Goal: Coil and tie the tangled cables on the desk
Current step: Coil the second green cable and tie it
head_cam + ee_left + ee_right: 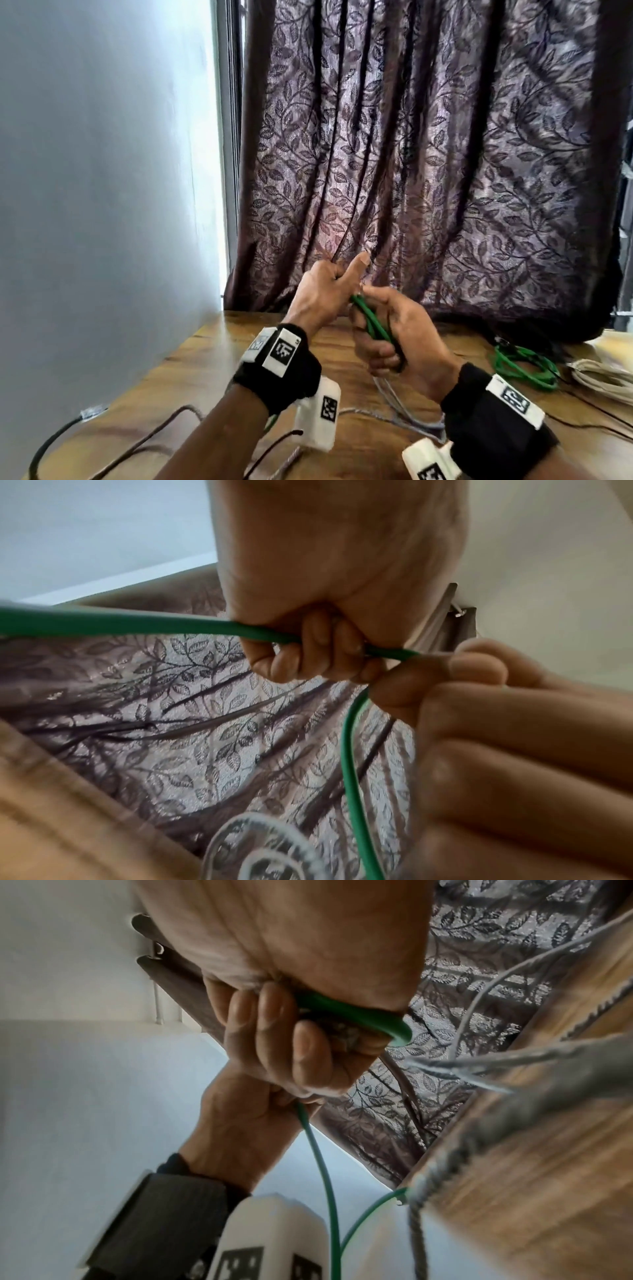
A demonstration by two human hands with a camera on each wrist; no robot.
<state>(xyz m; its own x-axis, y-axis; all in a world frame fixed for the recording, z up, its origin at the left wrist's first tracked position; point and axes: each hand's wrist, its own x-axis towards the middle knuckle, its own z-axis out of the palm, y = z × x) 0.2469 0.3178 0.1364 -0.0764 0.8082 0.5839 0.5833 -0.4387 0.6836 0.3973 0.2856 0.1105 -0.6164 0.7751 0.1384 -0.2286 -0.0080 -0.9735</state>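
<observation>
A green cable (371, 323) is held up above the wooden desk (191, 370) between both hands. My right hand (394, 342) grips a bundle of its loops in a fist. My left hand (325, 291) has its fingers curled round the loose strand, thumb sticking up. In the left wrist view the green cable (143, 626) runs through the left hand (308, 653) and hangs down. In the right wrist view a green cable (359, 1015) loop sticks out of my right hand (291, 1031), and a strand drops past the left hand (246, 1118).
A second green cable coil (524, 365) lies at the desk's right, beside a white cable bundle (603, 377). A grey braided cable (400, 407) and a black cable (58, 442) trail over the desk. A leaf-patterned curtain (428, 154) hangs behind; a wall (102, 205) stands left.
</observation>
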